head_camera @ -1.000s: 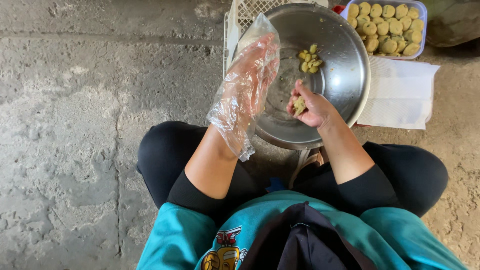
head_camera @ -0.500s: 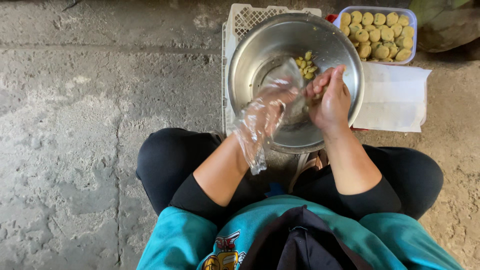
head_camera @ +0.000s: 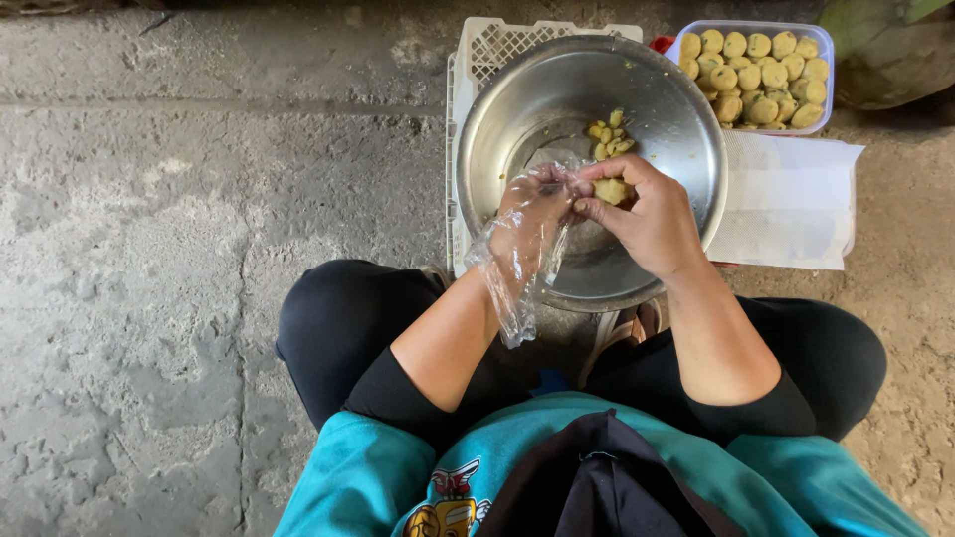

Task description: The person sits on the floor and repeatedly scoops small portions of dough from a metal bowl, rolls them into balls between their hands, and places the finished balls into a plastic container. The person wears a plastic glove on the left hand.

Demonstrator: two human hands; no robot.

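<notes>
Since the earlier frame both hands have met over the steel bowl [head_camera: 686,129] at upper centre. The right hand [head_camera: 652,214] fingers pinch a yellow dough lump [head_camera: 609,190]; its axis is unclear. The left hand [head_camera: 532,214], in a loose plastic glove [head_camera: 517,268], touches it, fingers half hidden.

Over a steel bowl [head_camera: 676,119] the left hand [head_camera: 527,224] — in a loose clear plastic glove [head_camera: 512,273] — meets the bare right hand [head_camera: 652,214], which pinches a yellow lump [head_camera: 612,191]. More lumps [head_camera: 609,134] lie in the bowl's far side; a tub [head_camera: 826,60] of yellow balls [head_camera: 756,75] stands far right, beside white paper [head_camera: 786,199].
</notes>
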